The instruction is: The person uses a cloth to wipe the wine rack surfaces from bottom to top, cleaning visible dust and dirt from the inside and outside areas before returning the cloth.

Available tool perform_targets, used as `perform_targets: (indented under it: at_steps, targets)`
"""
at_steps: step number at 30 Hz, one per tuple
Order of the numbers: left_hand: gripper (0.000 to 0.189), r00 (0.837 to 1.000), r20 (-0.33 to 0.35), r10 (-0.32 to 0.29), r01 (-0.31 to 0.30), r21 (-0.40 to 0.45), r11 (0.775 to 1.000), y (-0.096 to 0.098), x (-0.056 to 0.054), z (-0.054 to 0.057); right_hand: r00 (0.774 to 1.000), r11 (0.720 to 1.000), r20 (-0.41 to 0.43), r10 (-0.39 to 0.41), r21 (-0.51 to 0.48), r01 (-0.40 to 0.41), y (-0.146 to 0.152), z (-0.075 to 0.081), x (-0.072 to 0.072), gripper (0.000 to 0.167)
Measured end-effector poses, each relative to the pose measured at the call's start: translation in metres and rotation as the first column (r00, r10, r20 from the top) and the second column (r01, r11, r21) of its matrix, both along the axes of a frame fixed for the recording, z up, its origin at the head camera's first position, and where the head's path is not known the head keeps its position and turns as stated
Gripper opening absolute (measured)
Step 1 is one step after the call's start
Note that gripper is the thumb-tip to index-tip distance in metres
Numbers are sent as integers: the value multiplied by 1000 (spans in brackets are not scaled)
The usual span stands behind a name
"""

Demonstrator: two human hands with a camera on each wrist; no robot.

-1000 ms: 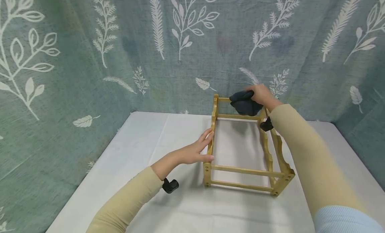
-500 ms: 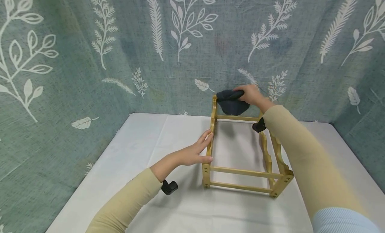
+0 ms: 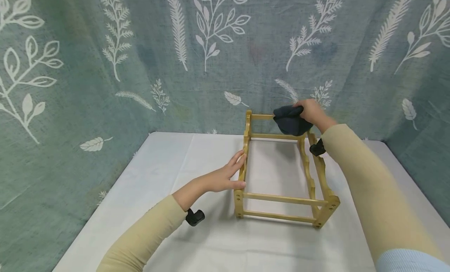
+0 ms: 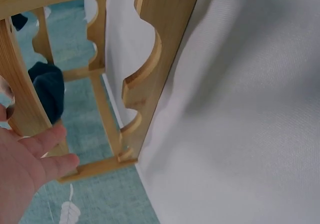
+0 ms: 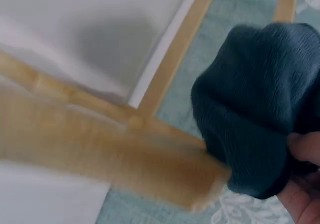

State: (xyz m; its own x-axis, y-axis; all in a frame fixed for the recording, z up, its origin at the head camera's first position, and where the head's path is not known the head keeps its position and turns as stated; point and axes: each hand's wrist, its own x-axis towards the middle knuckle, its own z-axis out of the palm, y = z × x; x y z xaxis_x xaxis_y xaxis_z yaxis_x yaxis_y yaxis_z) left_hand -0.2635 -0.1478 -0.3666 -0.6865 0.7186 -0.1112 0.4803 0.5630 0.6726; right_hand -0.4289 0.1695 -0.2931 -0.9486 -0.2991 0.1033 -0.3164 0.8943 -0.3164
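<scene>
A wooden rack (image 3: pixel 247 168) with scalloped side rails and round crossbars stands on the white-covered table. My left hand (image 3: pixel 223 179) rests against its left side rail, fingers spread and thumb apart. In the left wrist view, the fingers (image 4: pixel 47 141) lie straight across the wood. My right hand (image 3: pixel 313 110) grips a bunched dark blue cloth (image 3: pixel 291 120) at the far top crossbar, near the right rail. The cloth covers the right part of that bar. In the right wrist view, thumb and fingers pinch the cloth (image 5: pixel 250 103) beside a blurred rail (image 5: pixel 125 154).
A teal curtain with white leaf prints (image 3: pixel 211 69) hangs behind and beside the table (image 3: pixel 168 155). The rack's far end stands close to it. Small black cameras sit at both wrists, the right one (image 3: pixel 318 148) close over the right rail.
My right hand slid the cloth left along the far top crossbar, to the left rail, then back right. The left hand stayed on the left rail.
</scene>
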Motion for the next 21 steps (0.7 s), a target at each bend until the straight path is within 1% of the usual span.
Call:
perform_targets:
  at_steps: [3,4,6,8,10,12,13,17,21]
  targets:
    - [111,1000,-2,7,-7,-8,1000,-1,0,1,1000,998,1,-8,-65,8,10,6,4,39]
    - [111,1000,-2,7,-7,-12,1000,-1,0,2,1000,996,9,-23,-89,24,13,9,6,41]
    - [108,1000,-2,5,-6,-17,1000,0,0,2,998,987,1,-62,-148,62,19,16,13,43]
    - [106,1000,-7,8,-8,-16,1000,0,1,2,993,974,-33,-114,-199,105,28,24,21,45]
    - [104,1000,-11,8,-8,-6,1000,1,1,2,985,955,-53,-165,-257,146,40,31,32,46]
    - [104,1000,-14,7,-7,6,1000,1,2,1,976,932,-79,-205,-319,170,54,34,45,46]
    - [104,1000,-16,6,-6,13,1000,2,3,0,971,917,-75,-226,-352,186,61,34,52,46]
    - [101,1000,-8,-2,3,28,1000,2,4,-1,953,849,-43,-301,-467,247,88,30,84,52]
    - [103,1000,-13,7,-7,33,999,2,3,-1,936,783,24,-352,-541,309,110,19,116,61]
